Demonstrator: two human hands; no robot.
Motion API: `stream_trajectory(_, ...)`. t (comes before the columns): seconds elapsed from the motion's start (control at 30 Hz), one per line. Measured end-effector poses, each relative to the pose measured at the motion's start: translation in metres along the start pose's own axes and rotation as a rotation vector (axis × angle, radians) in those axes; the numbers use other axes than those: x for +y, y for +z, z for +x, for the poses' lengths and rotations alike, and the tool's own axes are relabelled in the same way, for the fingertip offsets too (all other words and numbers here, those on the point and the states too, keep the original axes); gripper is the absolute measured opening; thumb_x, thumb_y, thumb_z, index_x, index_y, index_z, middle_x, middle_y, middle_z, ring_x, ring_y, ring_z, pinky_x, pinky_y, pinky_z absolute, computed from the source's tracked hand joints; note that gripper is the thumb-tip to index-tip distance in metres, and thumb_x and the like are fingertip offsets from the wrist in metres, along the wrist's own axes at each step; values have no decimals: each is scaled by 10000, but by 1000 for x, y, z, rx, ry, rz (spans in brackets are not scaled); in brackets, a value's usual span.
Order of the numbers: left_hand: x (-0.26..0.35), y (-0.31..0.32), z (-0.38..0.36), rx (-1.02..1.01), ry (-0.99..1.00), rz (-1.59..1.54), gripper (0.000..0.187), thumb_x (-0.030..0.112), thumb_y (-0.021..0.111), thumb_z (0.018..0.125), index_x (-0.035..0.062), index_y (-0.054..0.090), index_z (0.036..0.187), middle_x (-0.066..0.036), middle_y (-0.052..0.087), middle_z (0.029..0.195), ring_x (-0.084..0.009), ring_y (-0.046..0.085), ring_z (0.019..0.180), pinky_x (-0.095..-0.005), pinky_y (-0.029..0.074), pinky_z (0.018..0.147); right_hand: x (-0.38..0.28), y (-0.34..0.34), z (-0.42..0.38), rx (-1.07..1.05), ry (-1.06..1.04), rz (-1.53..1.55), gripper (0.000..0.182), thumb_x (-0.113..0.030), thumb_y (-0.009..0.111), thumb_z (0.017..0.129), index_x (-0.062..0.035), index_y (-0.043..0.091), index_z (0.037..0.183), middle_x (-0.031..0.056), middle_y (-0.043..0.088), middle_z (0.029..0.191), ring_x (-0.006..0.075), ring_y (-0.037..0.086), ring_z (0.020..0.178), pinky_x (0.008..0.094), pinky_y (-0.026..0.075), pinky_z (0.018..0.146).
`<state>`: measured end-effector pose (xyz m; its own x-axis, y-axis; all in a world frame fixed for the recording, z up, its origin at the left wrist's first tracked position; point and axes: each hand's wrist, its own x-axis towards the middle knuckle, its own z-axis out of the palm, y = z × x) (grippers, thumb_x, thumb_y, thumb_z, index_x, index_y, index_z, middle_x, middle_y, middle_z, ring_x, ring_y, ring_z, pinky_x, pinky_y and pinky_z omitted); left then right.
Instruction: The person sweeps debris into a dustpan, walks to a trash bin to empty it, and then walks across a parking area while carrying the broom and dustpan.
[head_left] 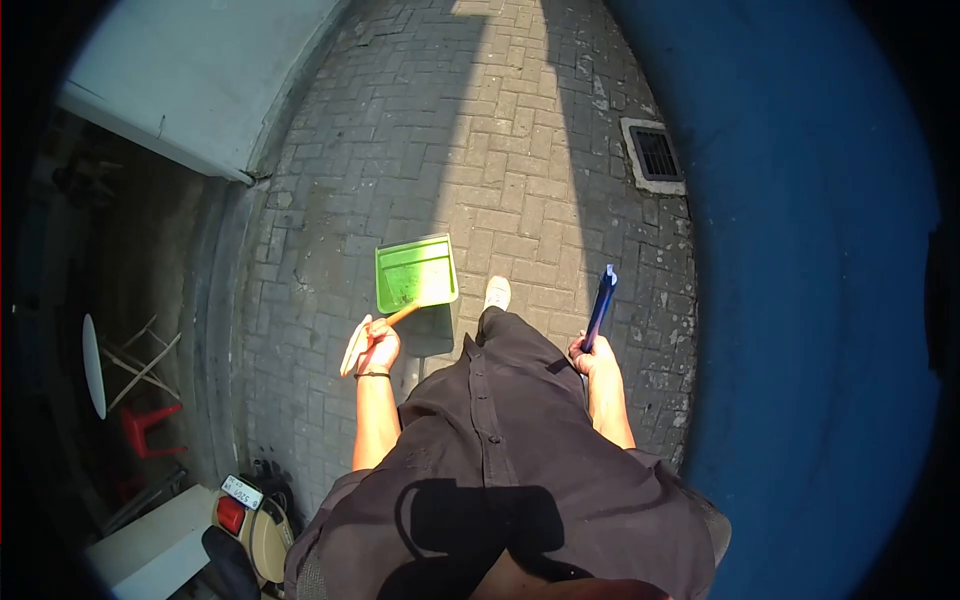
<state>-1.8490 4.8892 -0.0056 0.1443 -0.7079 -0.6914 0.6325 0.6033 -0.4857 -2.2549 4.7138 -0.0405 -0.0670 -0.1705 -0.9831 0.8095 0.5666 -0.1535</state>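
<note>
My left hand (377, 350) is closed round the orange handle (403, 313) of a green dustpan (417, 272). The pan hangs in front of me, its open tray facing up and partly in sunlight, with some dark specks near the handle. On the other side, my right hand (592, 353) grips a dark blue stick (601, 310) with a pale tip, pointing forward and away from my body. Whatever lies at the stick's other end is hidden behind my hand and arm.
Grey paving blocks (515, 170) run ahead, with a sunlit strip. A drain grate (656, 156) sits beside the blue wall (800, 250) at right. At left are a red stool (148, 430), a white round tabletop (93, 367) and a parked scooter (262, 540).
</note>
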Motion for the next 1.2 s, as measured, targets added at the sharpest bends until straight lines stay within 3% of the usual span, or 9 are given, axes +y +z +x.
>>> stream_trajectory(0.2, -55, 147, 95, -20, 3, -13, 298, 86, 461, 879, 99, 364, 598, 16, 337, 493, -83, 361, 419, -210, 350, 403, -55, 262, -9, -175, 6, 50, 142, -27, 529, 837, 5, 413, 761, 77, 432, 646, 134, 435, 482, 217, 431, 435)
stream_trajectory(0.3, -72, 211, 166, -16, 52, 52, 281, 48, 473, 847, 96, 349, 600, 21, 329, 502, -79, 349, 421, -207, 343, 409, -82, 384, -47, -385, 71, 133, 303, -44, 534, 845, -53, 345, 609, 32, 410, 531, 134, 444, 443, 230, 440, 428)
stream_trajectory(0.37, -77, 247, 233, -7, 132, 66, 238, -12, 474, 808, 83, 350, 628, 26, 310, 515, -76, 317, 415, -197, 333, 413, -117, 453, -25, -494, 115, 81, 155, -83, 492, 880, 31, 397, 834, 37, 403, 561, 118, 424, 456, 217, 404, 433)
stream_trajectory(0.47, -69, 310, 356, 132, 221, 151, 158, 12, 466, 759, 74, 403, 629, 16, 334, 508, -96, 327, 414, -204, 324, 415, -140, 542, -3, -695, 88, 79, 350, -102, 484, 890, 145, 320, 1077, 17, 384, 585, 87, 384, 465, 199, 372, 434)
stream_trajectory(0.53, -71, 364, 428, 135, 173, 137, 159, 28, 457, 735, 81, 417, 591, 12, 354, 503, -103, 354, 421, -214, 338, 412, -143, 600, 12, -770, 133, 87, 289, -118, 475, 900, 123, 393, 1036, 15, 374, 596, 86, 373, 476, 204, 365, 429)
stream_trajectory(0.73, -151, 564, 578, 185, 186, 165, 210, 58, 478, 844, 69, 463, 634, 5, 410, 517, -100, 413, 452, -209, 377, 417, -137, 754, 33, -362, -71, -37, 180, -78, 521, 858, 72, 421, 871, 25, 397, 575, 86, 390, 425, 191, 373, 395)
stream_trajectory(0.93, -193, 721, 705, 216, 14, 58, 309, 80, 471, 855, 102, 375, 562, 2, 373, 465, -97, 394, 412, -211, 357, 388, -146, 854, 104, -18, -273, -162, 82, 37, 423, 816, 72, 419, 890, 53, 417, 641, 93, 375, 415, 187, 362, 389)
stream_trajectory(1.0, -199, 762, 760, 195, 23, 38, 224, 99, 430, 882, 91, 407, 659, 7, 332, 481, -104, 363, 411, -212, 349, 388, -142, 925, 117, 148, -285, -208, 120, 43, 393, 809, 79, 436, 915, 55, 419, 649, 95, 377, 418, 185, 363, 392)
stream_trajectory(1.2, -286, 915, 897, 197, -24, 111, 336, 105, 409, 895, 107, 357, 562, 4, 340, 464, -104, 358, 399, -216, 341, 384, -183, 1213, 132, -240, -88, -24, 135, 19, 427, 837, 121, 398, 919, 26, 418, 595, 86, 406, 409, 179, 360, 392)
